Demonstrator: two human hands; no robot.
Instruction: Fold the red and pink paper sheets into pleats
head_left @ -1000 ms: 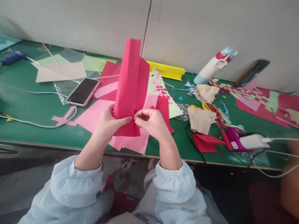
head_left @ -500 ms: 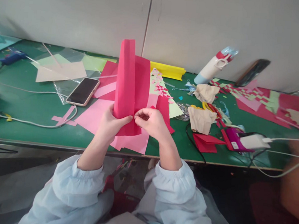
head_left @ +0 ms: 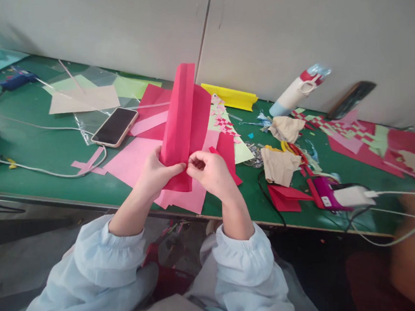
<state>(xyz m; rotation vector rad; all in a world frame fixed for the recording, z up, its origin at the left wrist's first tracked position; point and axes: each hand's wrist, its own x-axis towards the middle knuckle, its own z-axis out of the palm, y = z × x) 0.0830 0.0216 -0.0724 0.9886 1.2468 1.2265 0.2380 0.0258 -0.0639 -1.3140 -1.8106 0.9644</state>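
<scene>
A sheet of red paper (head_left: 179, 119), folded lengthwise into panels, stands up over the table in front of me. My left hand (head_left: 158, 169) grips its lower left side, thumb laid across the front and the other fingers hidden behind. At the paper's lower right edge, my right hand (head_left: 208, 172) is closed with thumb and forefinger pinched on that edge; the fingertips are partly hidden. Beneath the folded sheet lie pink paper sheets (head_left: 123, 160) and more red paper (head_left: 154, 95).
Left of the papers lies a phone (head_left: 115, 126) on a white cable. A yellow folded strip (head_left: 230, 97) rests at the wall. To the right are a bottle (head_left: 298, 91), cloth pieces (head_left: 281, 167), a purple power strip (head_left: 329, 193) and woven paper (head_left: 347, 131). A glue gun (head_left: 18, 78) lies far left.
The folded red sheet has shifted slightly right, with its top tipped a little lower and its front panel turned more toward me. Both hands keep nearly the same place and grip.
</scene>
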